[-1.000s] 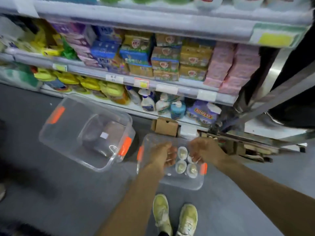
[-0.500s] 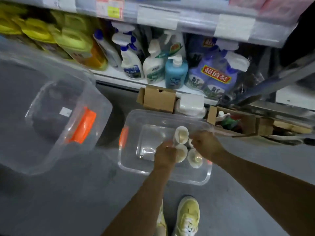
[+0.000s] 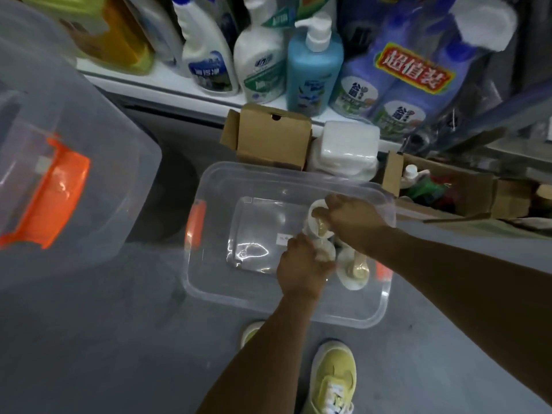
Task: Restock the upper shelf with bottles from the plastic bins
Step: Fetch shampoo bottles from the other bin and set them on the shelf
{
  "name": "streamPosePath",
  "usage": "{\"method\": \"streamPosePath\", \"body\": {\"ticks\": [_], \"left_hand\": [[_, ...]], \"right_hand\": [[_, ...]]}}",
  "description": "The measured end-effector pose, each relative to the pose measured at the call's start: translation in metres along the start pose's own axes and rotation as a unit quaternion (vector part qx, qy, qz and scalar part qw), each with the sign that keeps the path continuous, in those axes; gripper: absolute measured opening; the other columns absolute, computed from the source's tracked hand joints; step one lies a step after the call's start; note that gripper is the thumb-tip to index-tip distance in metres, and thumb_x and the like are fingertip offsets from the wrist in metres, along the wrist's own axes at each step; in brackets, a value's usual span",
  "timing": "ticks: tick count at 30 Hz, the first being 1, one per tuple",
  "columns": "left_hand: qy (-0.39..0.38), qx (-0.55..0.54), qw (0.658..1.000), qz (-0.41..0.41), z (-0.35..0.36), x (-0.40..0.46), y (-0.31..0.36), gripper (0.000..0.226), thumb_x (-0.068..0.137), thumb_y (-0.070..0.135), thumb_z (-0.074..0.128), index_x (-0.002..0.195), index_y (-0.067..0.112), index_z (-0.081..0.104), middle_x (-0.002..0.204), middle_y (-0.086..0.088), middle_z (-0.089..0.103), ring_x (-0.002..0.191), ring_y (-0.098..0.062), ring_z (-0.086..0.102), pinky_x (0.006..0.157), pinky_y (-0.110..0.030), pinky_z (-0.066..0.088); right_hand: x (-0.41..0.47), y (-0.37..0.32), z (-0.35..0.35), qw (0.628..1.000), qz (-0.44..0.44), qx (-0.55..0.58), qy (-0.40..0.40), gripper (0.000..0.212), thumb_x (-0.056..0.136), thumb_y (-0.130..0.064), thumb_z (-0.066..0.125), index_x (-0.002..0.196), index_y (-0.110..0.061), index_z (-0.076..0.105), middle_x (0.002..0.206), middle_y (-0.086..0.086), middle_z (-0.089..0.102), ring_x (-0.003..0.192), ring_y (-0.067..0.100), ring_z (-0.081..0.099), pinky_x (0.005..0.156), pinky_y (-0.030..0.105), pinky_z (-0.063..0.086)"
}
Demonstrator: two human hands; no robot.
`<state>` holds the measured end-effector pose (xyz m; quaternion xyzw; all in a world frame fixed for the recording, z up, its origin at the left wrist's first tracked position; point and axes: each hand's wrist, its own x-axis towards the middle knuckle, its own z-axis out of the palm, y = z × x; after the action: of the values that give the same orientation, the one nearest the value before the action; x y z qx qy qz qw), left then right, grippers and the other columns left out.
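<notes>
We judged the small white bottles light, rigid and slick, so our left hand (image 3: 301,265) gripped one bottle (image 3: 325,252) and our right hand (image 3: 351,219) another bottle (image 3: 318,221) by the cap, fingers curled, inside the bin (image 3: 209,282).

I have bent lower, so the clear bin (image 3: 268,297) at my feet and the bottom shelf (image 3: 167,94) now fill my view, and the upper shelves have dropped out of sight. My right hand (image 3: 352,222) has gone from the bin's far rim down onto the farthest white bottle (image 3: 316,225), fingers curled over its top. My left hand (image 3: 301,264) has slid inward and closed on the bottle beside it (image 3: 327,253).
</notes>
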<state>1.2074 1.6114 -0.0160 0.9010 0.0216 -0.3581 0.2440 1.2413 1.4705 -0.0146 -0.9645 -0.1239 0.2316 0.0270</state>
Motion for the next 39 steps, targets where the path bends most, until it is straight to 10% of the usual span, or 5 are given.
{"method": "streamPosePath", "body": {"ticks": [25, 30, 39], "left_hand": [[-0.031, 0.154, 0.980, 0.123, -0.157, -0.053, -0.009, 0.018, 0.078, 0.025, 0.072, 0.082, 0.019, 0.056, 0.084, 0.000, 0.061, 0.091, -0.025, 0.065, 0.067, -0.025, 0.039], [-0.008, 0.182, 0.967, 0.176, -0.211, -0.092, 0.007, 0.015, 0.083, 0.025, 0.066, 0.082, 0.023, 0.051, 0.086, 0.004, 0.061, 0.084, -0.016, 0.059, 0.098, -0.030, 0.040], [-0.014, 0.073, 0.975, 0.210, -0.333, -0.169, 0.055, 0.025, 0.064, 0.014, 0.079, 0.070, 0.016, 0.055, 0.060, 0.010, 0.050, 0.063, -0.016, 0.051, 0.056, -0.030, 0.038]], "right_hand": [[-0.029, -0.050, -0.125, 0.989, -0.097, -0.102, -0.045, 0.025, 0.095, -0.025, 0.049, 0.118, -0.022, 0.060, 0.112, -0.001, 0.061, 0.107, 0.023, 0.055, 0.068, 0.030, 0.038], [-0.059, -0.066, -0.184, 0.991, -0.088, -0.100, -0.010, 0.024, 0.096, -0.029, 0.048, 0.114, -0.020, 0.061, 0.117, 0.001, 0.056, 0.113, 0.023, 0.051, 0.066, 0.031, 0.033], [-0.111, -0.092, -0.333, 0.999, -0.035, -0.006, 0.005, 0.014, 0.086, -0.028, 0.058, 0.098, -0.022, 0.054, 0.104, 0.000, 0.060, 0.090, 0.023, 0.057, 0.061, 0.032, 0.037]]}}
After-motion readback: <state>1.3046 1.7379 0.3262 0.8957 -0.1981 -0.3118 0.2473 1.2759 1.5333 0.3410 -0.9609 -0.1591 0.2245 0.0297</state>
